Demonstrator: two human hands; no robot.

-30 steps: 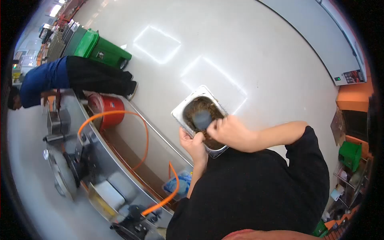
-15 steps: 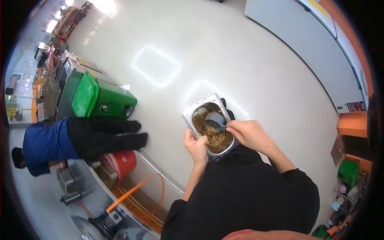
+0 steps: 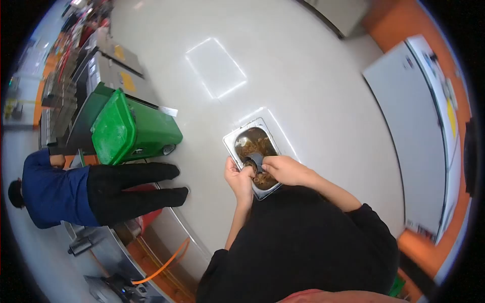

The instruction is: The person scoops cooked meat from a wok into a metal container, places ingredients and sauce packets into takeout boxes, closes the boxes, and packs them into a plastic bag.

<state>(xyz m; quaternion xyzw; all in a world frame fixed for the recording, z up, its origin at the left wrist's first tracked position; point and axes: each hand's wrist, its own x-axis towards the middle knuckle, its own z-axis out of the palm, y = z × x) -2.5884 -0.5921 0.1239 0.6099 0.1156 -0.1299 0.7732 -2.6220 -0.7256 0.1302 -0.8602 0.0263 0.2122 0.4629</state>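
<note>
My left hand grips the near left rim of a deep rectangular metal pan, its thumb over the edge. Brown, moist-looking food with shredded bits lies inside, and smears of it mark the pan's walls. Closed around the handle of a dark spoon, my right hand is over the pan's right side. The spoon's bowl is down in the pan near my left thumb, partly hidden by my fingers. The pan is held in front of my body, above the floor.
A green wheeled bin stands to the left by steel counters. Nearby, a person in a blue top faces a counter with a red bucket below. An orange hose hangs at lower left. A white chest freezer is at right.
My view has swung, so the freezer and bin sit differently. In the pan, the spoon has shifted toward my left thumb. The person in blue has bent an arm at the counter.
</note>
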